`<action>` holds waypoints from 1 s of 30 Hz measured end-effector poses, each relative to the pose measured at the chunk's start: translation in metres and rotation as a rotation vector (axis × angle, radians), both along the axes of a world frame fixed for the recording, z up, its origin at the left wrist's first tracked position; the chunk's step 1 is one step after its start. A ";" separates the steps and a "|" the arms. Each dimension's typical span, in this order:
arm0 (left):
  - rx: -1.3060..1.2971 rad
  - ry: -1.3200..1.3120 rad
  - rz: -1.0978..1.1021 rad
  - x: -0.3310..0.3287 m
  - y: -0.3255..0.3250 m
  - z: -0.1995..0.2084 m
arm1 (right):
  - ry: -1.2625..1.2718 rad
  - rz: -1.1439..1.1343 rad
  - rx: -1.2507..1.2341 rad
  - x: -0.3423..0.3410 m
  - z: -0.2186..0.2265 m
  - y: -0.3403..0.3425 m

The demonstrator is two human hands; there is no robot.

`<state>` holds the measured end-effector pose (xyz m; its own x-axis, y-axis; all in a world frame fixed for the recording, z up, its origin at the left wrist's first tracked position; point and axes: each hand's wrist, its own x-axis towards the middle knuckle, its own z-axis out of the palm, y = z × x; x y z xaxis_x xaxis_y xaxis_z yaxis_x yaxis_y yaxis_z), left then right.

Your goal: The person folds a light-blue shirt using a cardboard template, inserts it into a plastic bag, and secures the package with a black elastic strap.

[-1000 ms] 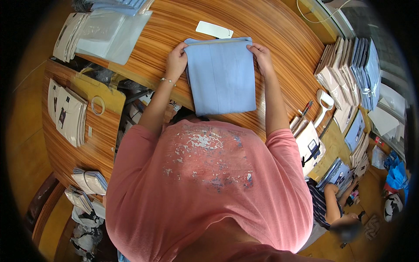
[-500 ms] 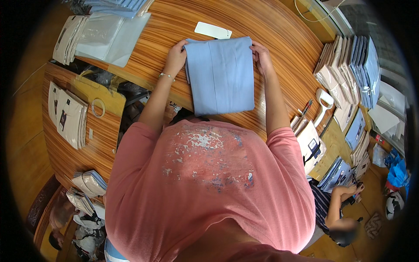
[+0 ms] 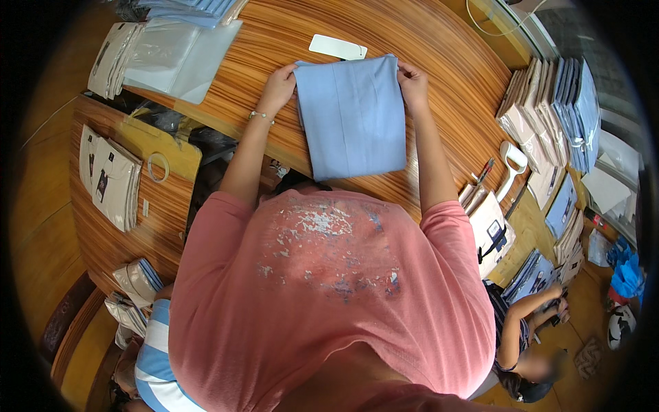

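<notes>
A folded light-blue garment [image 3: 353, 120] lies on the wood-grain table [image 3: 453, 123] in front of me. My left hand [image 3: 279, 87] pinches its far left corner between thumb and fingers. At the far right corner, my right hand [image 3: 413, 85] grips the cloth, which rises to a small peak there. Just beyond the garment's far edge rests a white hang tag [image 3: 338, 47] with a short dark string. Whether the tag is tied to the garment, I cannot tell.
Clear plastic bags [image 3: 182, 58] lie at far left. Packed beige garments [image 3: 110, 178] and a tape roll [image 3: 158, 167] sit left, past a table gap. At right are a white-handled lint roller [image 3: 511, 165] and stacks of blue garments [image 3: 575, 113]. Another person [image 3: 522, 329] works at lower right.
The garment has shifted slightly right, and its far right corner is pulled up to a point. My right hand's fingers have closed on that corner. The person at lower right has moved.
</notes>
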<state>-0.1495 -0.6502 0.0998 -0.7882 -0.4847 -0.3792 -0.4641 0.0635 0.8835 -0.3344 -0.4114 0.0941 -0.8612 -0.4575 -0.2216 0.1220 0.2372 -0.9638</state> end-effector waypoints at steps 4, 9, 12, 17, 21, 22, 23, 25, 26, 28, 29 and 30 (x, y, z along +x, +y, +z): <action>0.010 -0.012 0.020 -0.001 0.002 0.005 | 0.168 0.024 -0.059 -0.008 -0.015 -0.001; 0.055 -0.049 0.033 0.000 0.005 0.015 | 0.066 -0.044 -0.138 -0.006 -0.007 -0.009; 0.038 -0.056 0.057 -0.003 0.005 0.015 | 0.132 -0.049 -0.118 -0.010 -0.017 -0.012; 0.097 0.121 0.213 0.007 0.012 0.004 | 0.127 0.008 -0.058 -0.008 -0.008 -0.015; 0.071 0.108 0.215 0.028 0.036 0.017 | 0.052 0.130 -0.162 -0.028 -0.019 -0.005; 0.059 0.076 0.173 0.033 0.043 0.023 | 0.031 0.099 -0.177 -0.029 -0.020 -0.001; 0.044 0.041 0.145 0.040 0.047 0.026 | 0.006 0.082 -0.195 -0.025 -0.006 -0.003; -0.005 0.040 0.039 0.050 0.051 0.021 | 0.011 0.083 -0.125 -0.017 0.013 0.000; -0.029 0.039 -0.016 0.054 0.053 0.020 | 0.040 0.100 -0.039 -0.015 0.020 0.008; 0.004 0.108 0.010 0.056 0.054 0.019 | 0.030 0.199 0.093 -0.018 0.021 0.019; -0.014 0.134 0.005 0.056 0.053 0.015 | -0.007 0.277 0.143 -0.018 0.020 0.027; -0.032 0.161 0.001 0.057 0.054 0.010 | -0.045 0.356 0.194 -0.017 0.019 0.033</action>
<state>-0.0925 -0.5965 0.1100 -0.8370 -0.4951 -0.2328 -0.3171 0.0923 0.9439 -0.3518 -0.3788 0.1128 -0.6437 -0.6715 -0.3671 0.0408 0.4489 -0.8926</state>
